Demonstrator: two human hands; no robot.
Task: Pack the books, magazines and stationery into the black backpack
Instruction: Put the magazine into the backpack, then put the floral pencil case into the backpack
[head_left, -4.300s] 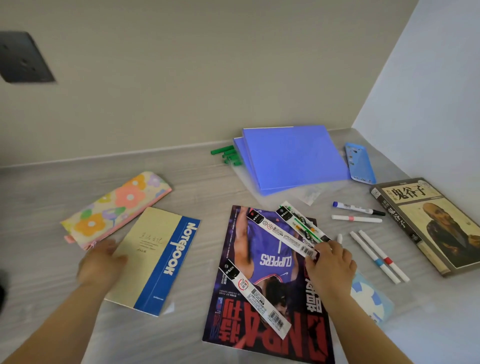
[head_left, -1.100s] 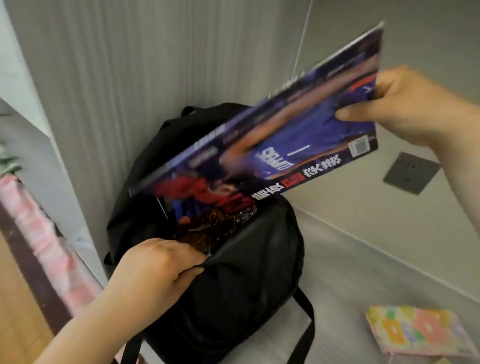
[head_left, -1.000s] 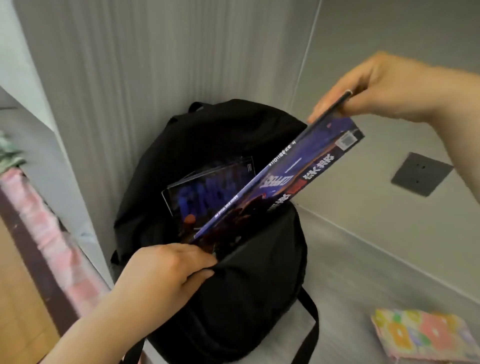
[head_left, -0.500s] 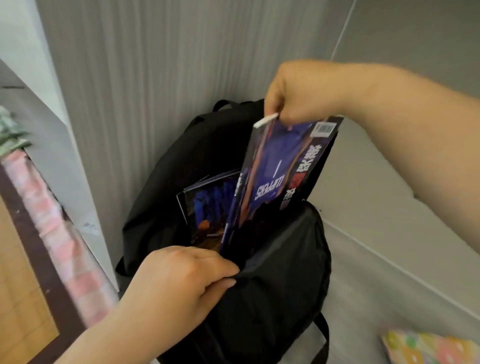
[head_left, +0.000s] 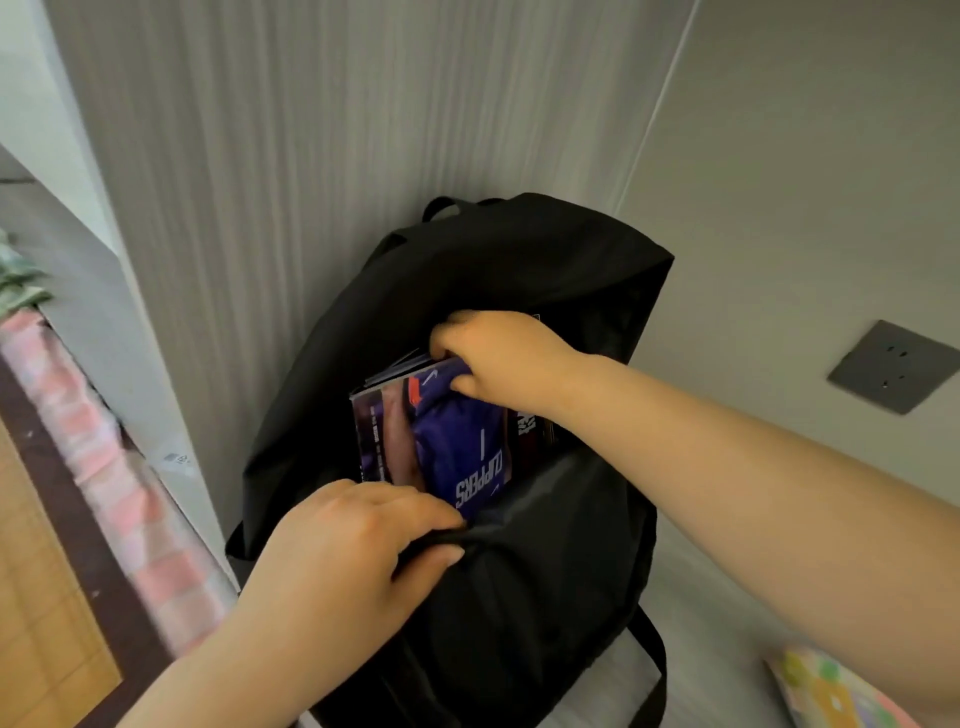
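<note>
Right hand (head_left: 498, 358) gripped the top edge of the glossy purple basketball magazine (head_left: 441, 441), which stood upright, long axis vertical, half inside the soft black fabric backpack (head_left: 545, 571). Left hand (head_left: 353, 551) pinched the near rim, holding the mouth open. Push goes straight down; right hand nearer.

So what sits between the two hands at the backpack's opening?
In the head view, the Clippers magazine stands between the left hand and right hand, partly inside the black backpack.
</note>
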